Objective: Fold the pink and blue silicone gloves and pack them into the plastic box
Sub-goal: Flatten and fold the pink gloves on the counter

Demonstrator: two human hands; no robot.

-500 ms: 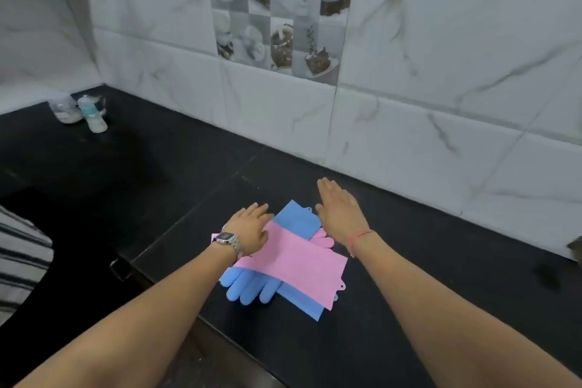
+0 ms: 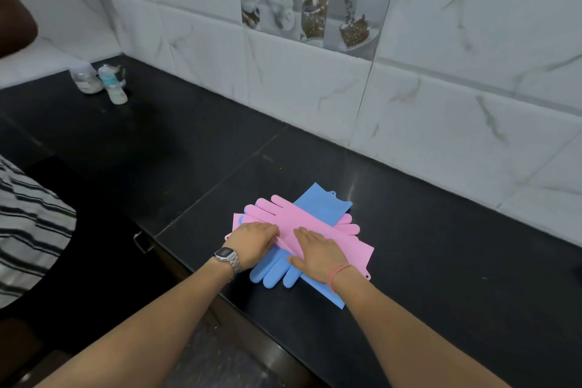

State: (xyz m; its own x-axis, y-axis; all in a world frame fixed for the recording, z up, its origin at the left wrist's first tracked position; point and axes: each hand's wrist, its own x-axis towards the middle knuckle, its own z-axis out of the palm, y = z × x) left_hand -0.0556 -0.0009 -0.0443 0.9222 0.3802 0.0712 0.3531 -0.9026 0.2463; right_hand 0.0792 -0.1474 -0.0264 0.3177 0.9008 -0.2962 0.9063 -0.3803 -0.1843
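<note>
Both hands, left hand and right hand, press flat with straight fingers on the stacked pink gloves and blue gloves on the black desk.

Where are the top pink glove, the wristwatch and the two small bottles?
top pink glove (image 2: pixel 285 220), head view, on its palm area beyond the hands.
wristwatch (image 2: pixel 223 253), head view, on its dark face at the left wrist.
small bottles (image 2: pixel 113 85), head view, on the body of the nearer bottle.

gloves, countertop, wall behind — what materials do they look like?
Pink glove and blue glove: soft matte silicone or rubber, lying limp and flat. Countertop: dark polished stone, likely granite, with faint reflections and a seam. Wall: glossy marble-look tiles with grey veins and grout lines.
</note>
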